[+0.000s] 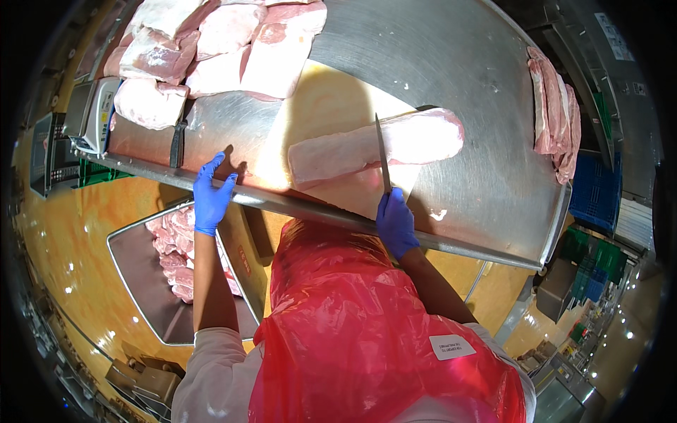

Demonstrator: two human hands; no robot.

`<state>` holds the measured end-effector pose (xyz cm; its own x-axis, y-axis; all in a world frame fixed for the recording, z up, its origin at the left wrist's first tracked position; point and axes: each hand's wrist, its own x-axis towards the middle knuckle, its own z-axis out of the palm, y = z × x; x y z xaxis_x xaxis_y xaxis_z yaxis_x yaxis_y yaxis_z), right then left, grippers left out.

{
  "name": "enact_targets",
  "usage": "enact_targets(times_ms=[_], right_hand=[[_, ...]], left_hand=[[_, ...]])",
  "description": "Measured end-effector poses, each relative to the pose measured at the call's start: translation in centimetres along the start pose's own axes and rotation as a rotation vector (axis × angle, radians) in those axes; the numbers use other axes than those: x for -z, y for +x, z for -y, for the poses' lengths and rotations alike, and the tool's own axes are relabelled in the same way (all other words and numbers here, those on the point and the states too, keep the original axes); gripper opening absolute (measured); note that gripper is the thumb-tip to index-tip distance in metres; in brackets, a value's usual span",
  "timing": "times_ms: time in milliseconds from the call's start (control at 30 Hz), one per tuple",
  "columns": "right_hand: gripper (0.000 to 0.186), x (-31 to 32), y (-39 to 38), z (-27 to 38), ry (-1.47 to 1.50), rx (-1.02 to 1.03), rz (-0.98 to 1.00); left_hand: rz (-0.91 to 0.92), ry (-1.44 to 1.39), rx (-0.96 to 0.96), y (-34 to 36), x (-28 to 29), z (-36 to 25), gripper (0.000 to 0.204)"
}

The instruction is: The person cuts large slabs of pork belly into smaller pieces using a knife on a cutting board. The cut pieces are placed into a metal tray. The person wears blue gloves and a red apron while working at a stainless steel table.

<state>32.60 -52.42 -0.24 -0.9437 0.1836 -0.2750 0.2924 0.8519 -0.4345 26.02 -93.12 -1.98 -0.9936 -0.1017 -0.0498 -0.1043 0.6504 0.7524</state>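
Note:
A long pale piece of boneless meat [338, 156] lies across a cutting board [310, 106] on the steel table. My right hand [396, 222], in a blue glove, is closed around the handle of a knife [383, 151]. The blade points away from me and passes over the middle of the meat; whether it touches, I cannot tell. My left hand [214, 195], also gloved in blue, is at the table's near edge, left of the board. Its fingers are spread and hold nothing. A dark-handled tool [178, 144] lies on the table just beyond it.
Several thick meat pieces [229, 49] are stacked at the far left, beside a scale [99, 116]. Meat strips [553, 113] lie along the right edge. Below the raised table rim [303, 206], a metal tub [141, 296] with meat trimmings [173, 247] stands at left. Crates [596, 257] are at right.

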Motion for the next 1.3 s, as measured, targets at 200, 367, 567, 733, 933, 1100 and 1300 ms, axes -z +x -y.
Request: enact_targets(times_ms=[200, 367, 567, 733, 933, 1100, 1300], right_hand=[[0.017, -1.3, 0.3, -0.6, -0.059, 0.036, 0.003], [0.017, -1.4, 0.2, -0.5, -0.065, 0.016, 0.029], [0.017, -1.3, 0.2, -0.2, -0.035, 0.021, 0.025], [0.017, -1.6, 0.2, -0.1, -0.043, 0.001, 0.040], [0.016, -2.0, 0.1, -0.2, 0.020, 0.000, -0.015], [0.016, -2.2, 0.1, -0.5, 0.032, 0.015, -0.020], [0.016, -2.2, 0.1, -0.5, 0.036, 0.044, -0.052]], left_hand=[[0.006, -0.047, -0.049, 0.6, -1.2, -0.6, 0.051], [0.019, -0.026, -0.065, 1.3, -1.5, -1.1, 0.050], [0.043, -0.014, -0.069, 1.3, -1.3, -0.8, 0.050], [0.065, -0.031, -0.092, 1.3, -1.6, -1.2, 0.052], [0.083, -0.044, -0.073, 1.4, -1.9, -1.3, 0.054], [0.082, -0.034, -0.067, 1.3, -1.8, -1.2, 0.054], [0.108, -0.039, -0.038, 1.1, -1.9, -1.6, 0.055]])
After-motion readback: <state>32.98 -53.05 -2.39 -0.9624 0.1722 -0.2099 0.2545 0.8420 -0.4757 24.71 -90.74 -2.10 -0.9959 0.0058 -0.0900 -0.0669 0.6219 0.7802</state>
